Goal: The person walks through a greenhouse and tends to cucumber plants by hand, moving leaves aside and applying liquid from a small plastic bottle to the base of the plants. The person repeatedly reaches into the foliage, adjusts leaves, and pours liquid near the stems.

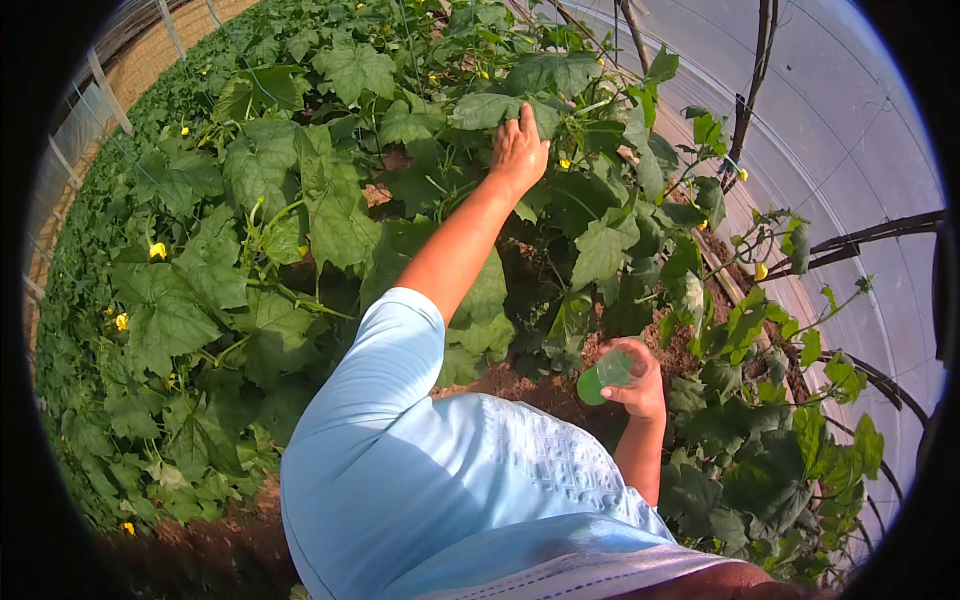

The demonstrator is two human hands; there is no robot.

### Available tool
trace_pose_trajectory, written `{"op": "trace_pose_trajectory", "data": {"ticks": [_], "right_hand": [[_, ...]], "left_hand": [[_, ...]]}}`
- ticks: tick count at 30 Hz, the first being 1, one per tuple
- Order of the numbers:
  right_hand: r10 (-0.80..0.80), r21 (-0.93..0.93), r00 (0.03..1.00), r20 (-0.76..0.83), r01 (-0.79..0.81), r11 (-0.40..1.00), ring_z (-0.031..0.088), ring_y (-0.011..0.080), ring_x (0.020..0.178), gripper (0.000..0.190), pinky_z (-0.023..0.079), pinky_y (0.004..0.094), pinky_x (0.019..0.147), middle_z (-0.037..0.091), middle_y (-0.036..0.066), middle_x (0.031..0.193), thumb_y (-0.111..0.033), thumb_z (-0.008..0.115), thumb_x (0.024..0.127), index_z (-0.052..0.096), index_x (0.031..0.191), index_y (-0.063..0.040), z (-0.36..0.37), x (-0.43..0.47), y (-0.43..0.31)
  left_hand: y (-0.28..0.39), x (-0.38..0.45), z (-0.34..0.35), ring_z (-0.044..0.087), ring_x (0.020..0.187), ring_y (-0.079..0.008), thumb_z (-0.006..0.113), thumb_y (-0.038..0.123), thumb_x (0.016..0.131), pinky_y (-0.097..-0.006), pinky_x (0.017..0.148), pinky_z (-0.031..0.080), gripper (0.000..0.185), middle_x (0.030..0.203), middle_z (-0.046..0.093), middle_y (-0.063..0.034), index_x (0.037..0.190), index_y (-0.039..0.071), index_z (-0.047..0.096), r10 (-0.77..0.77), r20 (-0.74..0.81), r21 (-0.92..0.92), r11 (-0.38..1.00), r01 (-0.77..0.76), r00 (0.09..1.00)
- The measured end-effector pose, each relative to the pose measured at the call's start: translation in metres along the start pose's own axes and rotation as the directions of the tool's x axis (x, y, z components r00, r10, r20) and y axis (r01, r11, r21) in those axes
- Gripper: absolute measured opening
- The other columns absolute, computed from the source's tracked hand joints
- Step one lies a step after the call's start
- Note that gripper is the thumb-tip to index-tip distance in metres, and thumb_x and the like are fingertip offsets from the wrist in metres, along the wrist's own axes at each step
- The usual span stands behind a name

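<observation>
My left hand [521, 150] reaches out over the vines, its back up. The index finger lies against a broad green leaf [480, 111] and the other fingers are bent; whether they pinch anything is hidden. A small yellow flower [565, 163] shows just beside this hand. Nearer my body, my right hand [634, 379] is closed around a clear cup [616, 366], tilted, with green in its lower part; whether that is liquid or colouring I cannot tell. Bare soil [517, 384] and leaves lie beneath the cup.
Dense leafy vines [180, 307] with yellow flowers [157, 250] fill the left and centre. Thin strings run up through them. At the right, clear plastic sheeting [840, 150] curves behind dark poles [750, 97]. More vines [750, 450] grow along its foot, close to my right arm.
</observation>
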State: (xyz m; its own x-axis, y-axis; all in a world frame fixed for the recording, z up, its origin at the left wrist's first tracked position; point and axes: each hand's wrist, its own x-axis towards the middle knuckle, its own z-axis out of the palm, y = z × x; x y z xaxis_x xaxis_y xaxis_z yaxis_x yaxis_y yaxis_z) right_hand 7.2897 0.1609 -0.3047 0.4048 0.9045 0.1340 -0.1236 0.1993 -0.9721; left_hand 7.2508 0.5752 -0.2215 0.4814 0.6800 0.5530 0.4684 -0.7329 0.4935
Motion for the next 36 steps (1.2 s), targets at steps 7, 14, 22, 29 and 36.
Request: {"op": "trace_pose_trajectory", "data": {"ticks": [7,14,22,29,36], "right_hand": [[0.009,-0.009,0.991,-0.130,-0.011,1.000,0.064,0.0255,0.103,0.074,0.054,0.0400,0.089,0.060,0.011,0.115,-0.010,0.093,0.053,0.059,0.119,-0.001,-0.050,-0.027,0.000],[0.048,0.060,0.993,-0.111,-0.042,0.997,0.062,0.0247,0.105,0.079,0.052,0.0389,0.090,0.061,0.010,0.114,-0.007,0.091,0.052,0.057,0.123,-0.003,-0.061,-0.005,0.011],[0.027,0.003,0.990,0.139,-0.028,1.000,0.061,0.0217,0.107,0.076,0.048,0.0369,0.094,0.063,0.010,0.115,-0.011,0.093,0.053,0.058,0.120,-0.003,-0.039,0.046,0.017],[0.050,0.056,0.966,0.253,-0.067,0.996,0.058,0.0193,0.108,0.069,0.044,0.0346,0.098,0.062,0.006,0.113,-0.009,0.092,0.053,0.062,0.116,-0.003,-0.019,0.057,0.026],[0.051,-0.003,0.968,0.247,-0.052,0.999,0.058,0.0178,0.108,0.069,0.045,0.0334,0.097,0.062,0.005,0.116,-0.005,0.090,0.052,0.062,0.116,-0.003,-0.028,0.056,0.032]], "left_hand": [[-0.076,0.081,0.037,0.049,0.126,-0.0436,0.063,0.026,0.092,-0.0461,0.104,0.042,0.069,0.137,0.050,-0.0286,0.149,0.003,0.033,-0.203,-0.077,-0.200,0.962,0.184,0.976],[-0.074,0.044,-0.037,0.069,0.069,-0.0398,0.060,0.028,0.097,-0.0473,0.067,0.057,0.083,0.092,0.071,-0.0223,0.159,0.024,0.005,-0.467,0.274,-0.222,0.820,0.528,0.841],[-0.049,-0.149,-0.049,0.064,0.105,-0.0402,0.065,0.023,0.094,-0.0450,0.089,0.054,0.087,0.123,0.061,-0.0256,0.159,0.029,0.007,0.128,0.548,-0.028,0.991,-0.134,0.826],[-0.121,-0.246,-0.074,0.052,0.126,-0.0438,0.072,0.027,0.087,-0.0480,0.104,0.044,0.068,0.148,0.042,-0.0242,0.148,0.021,0.043,-0.229,0.765,0.401,0.900,-0.168,0.602],[-0.081,-0.239,-0.103,0.039,0.136,-0.0471,0.072,0.030,0.087,-0.0499,0.113,0.033,0.050,0.147,0.044,-0.0243,0.134,0.019,0.061,-0.363,0.727,0.562,0.802,-0.202,0.583]]}}
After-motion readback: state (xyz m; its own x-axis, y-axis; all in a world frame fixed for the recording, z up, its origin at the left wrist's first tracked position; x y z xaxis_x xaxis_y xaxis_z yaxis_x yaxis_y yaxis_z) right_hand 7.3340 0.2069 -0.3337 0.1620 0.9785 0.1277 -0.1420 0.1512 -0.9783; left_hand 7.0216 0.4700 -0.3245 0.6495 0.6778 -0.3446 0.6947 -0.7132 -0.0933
